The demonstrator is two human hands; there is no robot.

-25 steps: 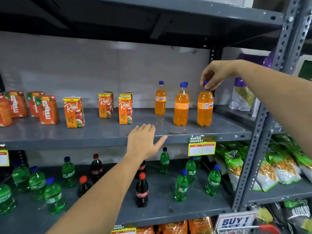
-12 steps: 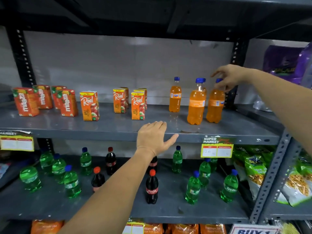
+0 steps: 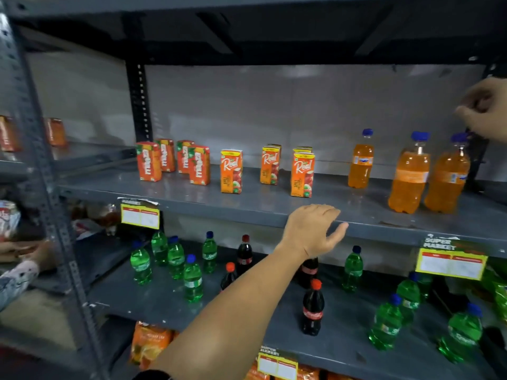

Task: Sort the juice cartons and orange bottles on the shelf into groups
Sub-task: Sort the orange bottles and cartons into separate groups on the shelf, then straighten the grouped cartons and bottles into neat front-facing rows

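Three orange bottles point(image 3: 408, 174) stand at the right of the shelf point(image 3: 274, 212), juice cartons point(image 3: 231, 171) grouped to their left. The right hand point(image 3: 485, 111), fingers loosely curled and gripping nothing, hovers just above the rightmost bottle's cap. The left hand point(image 3: 312, 229) rests open, palm down, on the shelf's front edge, below the cartons.

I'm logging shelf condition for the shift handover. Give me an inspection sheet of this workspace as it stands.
Surface: grey shelf, upright stock only.
Job's things: Maaza cartons clustered left; Real cartons spaced mid-shelf; orange bottles right, one apart.
Clutter: nothing seen.
Hands: left hand open, at the shelf edge; right hand just above the rightmost bottle's cap, holding nothing.
Cables: nothing seen.
Surroundings: green bottles and cola bottles scattered below; price tags.
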